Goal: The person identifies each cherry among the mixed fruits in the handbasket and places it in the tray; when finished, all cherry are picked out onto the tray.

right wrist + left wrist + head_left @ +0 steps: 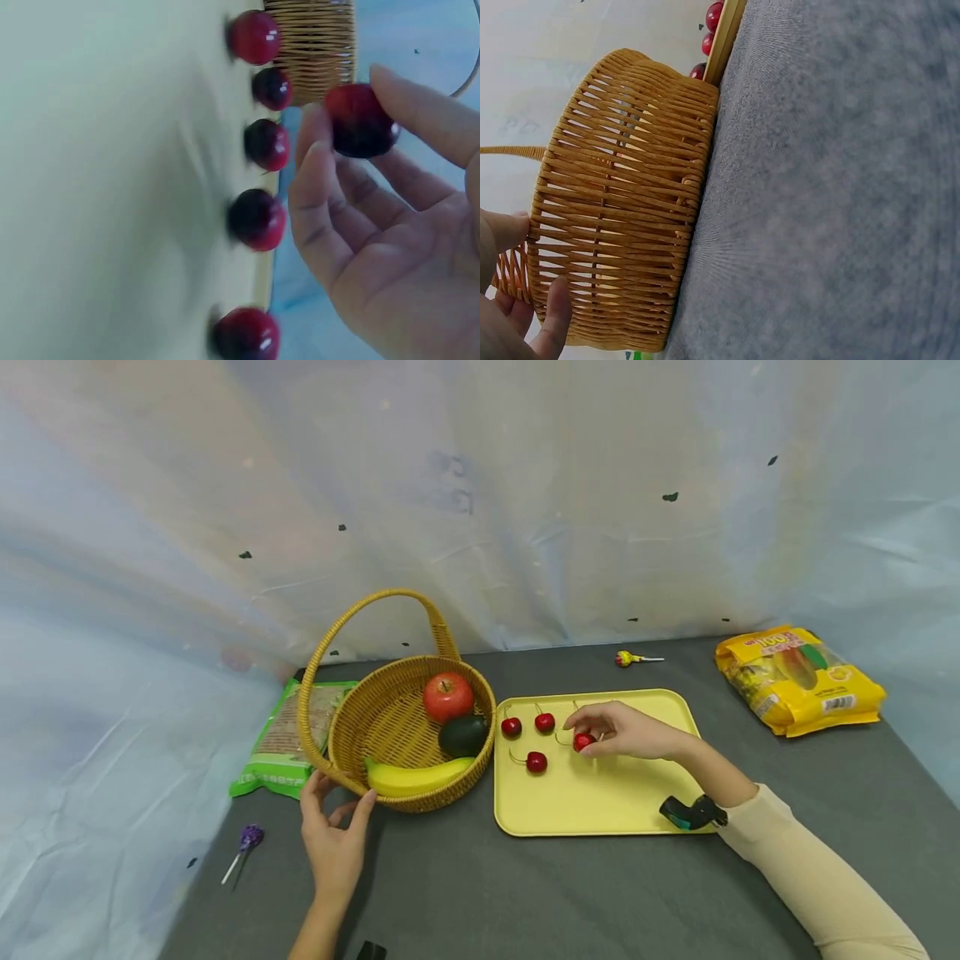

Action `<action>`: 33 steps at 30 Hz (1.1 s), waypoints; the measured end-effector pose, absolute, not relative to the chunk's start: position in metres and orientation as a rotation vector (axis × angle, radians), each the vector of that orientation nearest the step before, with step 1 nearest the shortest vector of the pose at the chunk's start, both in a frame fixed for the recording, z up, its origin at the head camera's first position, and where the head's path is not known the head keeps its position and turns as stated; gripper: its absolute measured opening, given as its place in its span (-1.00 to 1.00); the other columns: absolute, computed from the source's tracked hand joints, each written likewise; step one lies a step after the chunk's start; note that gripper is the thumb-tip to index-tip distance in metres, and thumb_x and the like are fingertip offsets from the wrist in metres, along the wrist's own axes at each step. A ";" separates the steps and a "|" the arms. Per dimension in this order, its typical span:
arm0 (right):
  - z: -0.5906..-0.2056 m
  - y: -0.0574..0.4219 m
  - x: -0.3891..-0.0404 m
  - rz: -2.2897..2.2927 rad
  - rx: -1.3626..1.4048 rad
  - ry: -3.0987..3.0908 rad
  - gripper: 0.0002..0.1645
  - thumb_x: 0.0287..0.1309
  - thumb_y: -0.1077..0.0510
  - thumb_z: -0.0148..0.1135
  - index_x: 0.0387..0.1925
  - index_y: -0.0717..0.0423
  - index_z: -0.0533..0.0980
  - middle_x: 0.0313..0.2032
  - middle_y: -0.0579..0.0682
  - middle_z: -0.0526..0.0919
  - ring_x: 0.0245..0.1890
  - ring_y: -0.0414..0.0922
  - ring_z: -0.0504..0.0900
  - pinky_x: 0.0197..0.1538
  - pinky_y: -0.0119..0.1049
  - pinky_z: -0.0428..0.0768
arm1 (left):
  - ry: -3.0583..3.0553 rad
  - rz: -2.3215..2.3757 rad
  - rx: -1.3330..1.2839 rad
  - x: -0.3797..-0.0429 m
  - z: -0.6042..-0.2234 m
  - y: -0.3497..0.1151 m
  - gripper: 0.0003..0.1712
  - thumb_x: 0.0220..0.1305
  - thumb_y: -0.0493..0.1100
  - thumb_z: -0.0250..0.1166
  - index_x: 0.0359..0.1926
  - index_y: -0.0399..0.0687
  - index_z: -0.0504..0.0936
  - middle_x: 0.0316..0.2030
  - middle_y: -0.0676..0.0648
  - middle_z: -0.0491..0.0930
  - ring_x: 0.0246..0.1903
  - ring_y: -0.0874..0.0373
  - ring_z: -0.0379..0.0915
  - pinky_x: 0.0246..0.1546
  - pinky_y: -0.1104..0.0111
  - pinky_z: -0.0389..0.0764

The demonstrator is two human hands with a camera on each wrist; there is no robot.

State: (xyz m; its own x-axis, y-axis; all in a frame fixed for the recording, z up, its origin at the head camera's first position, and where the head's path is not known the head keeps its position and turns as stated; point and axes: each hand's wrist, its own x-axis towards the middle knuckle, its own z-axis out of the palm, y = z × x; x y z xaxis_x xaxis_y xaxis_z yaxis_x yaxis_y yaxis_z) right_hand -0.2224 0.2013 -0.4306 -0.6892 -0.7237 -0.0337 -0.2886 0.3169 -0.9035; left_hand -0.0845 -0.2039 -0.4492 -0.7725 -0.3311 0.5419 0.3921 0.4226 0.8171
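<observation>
My right hand (626, 731) pinches a dark red cherry (364, 120) between thumb and fingertips, just above a yellow tray (600, 806). Several more cherries (536, 762) lie on that tray, some hidden behind the hand in the head view. To the left stands a wicker basket (622, 202) with a tall looped handle. Inside it are a red apple (448, 697), a dark green avocado-shaped fruit (463, 736) and a yellow banana (420, 778). At the basket's near left rim, by the foot of the handle, my left hand (335, 839) holds on with thumb and fingers.
A green bag of brown grains (281, 739) lies behind the basket's left side. On the grey table are a purple lollipop (250, 838) at the left, a yellow lollipop (625, 658) behind the tray, and a yellow snack bag (802, 681) at the right.
</observation>
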 end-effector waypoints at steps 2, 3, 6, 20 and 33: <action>-0.435 0.206 -0.217 -1.366 -0.867 2.129 -0.60 0.29 0.27 0.31 0.08 0.43 0.48 -0.11 0.23 0.63 -0.25 0.09 0.61 -0.24 -0.20 0.65 | -2.023 -1.397 -0.034 -0.086 -0.454 -0.207 -0.22 0.15 -0.61 0.32 0.37 -0.47 0.21 0.12 -0.43 0.32 0.14 0.03 0.32 -0.21 0.67 0.56; -0.436 0.207 -0.216 -1.373 -0.856 2.121 -0.62 0.30 0.26 0.30 0.05 0.43 0.48 -0.16 0.22 0.63 -0.28 0.14 0.61 -0.27 -0.17 0.66 | -2.028 -1.400 -0.024 -0.087 -0.457 -0.208 -0.21 0.14 -0.60 0.33 0.37 -0.45 0.21 0.13 -0.40 0.33 0.15 0.06 0.32 -0.21 0.67 0.56; -0.441 0.208 -0.213 -1.358 -0.837 2.120 -0.70 0.33 0.26 0.26 -0.01 0.41 0.51 -0.24 0.18 0.62 -0.39 0.20 0.60 -0.34 -0.15 0.66 | -2.042 -1.384 0.009 -0.091 -0.467 -0.214 -0.18 0.14 -0.59 0.34 0.39 -0.38 0.22 0.14 -0.36 0.33 0.15 0.16 0.31 -0.22 0.68 0.55; -0.450 0.208 -0.208 -1.211 -0.816 2.193 -0.72 0.31 0.24 0.29 -0.03 0.35 0.55 -0.39 0.10 0.63 -0.58 -0.01 0.59 -0.45 -0.28 0.61 | -2.022 -1.419 -0.032 -0.093 -0.474 -0.219 -0.15 0.14 -0.53 0.39 0.42 -0.28 0.23 0.17 -0.32 0.35 0.16 0.17 0.30 -0.22 0.66 0.56; -0.450 0.213 -0.206 -1.175 -0.843 2.357 -0.65 0.10 0.31 0.44 -0.06 0.29 0.57 -0.26 0.08 0.60 -0.47 -0.15 0.55 -0.36 -0.36 0.58 | -2.019 -1.410 -0.041 -0.093 -0.475 -0.219 -0.15 0.13 -0.55 0.38 0.41 -0.29 0.23 0.16 -0.28 0.35 0.16 0.16 0.30 -0.22 0.66 0.57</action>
State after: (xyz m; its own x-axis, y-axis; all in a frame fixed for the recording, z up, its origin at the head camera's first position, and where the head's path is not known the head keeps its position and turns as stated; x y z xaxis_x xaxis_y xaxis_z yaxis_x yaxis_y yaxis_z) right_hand -0.2056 0.2131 -0.4500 -0.7505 -0.6578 -0.0633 -0.3454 0.4721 -0.8111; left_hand -0.0934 -0.2195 -0.4755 -0.7783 -0.3347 0.5313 0.3835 0.4166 0.8242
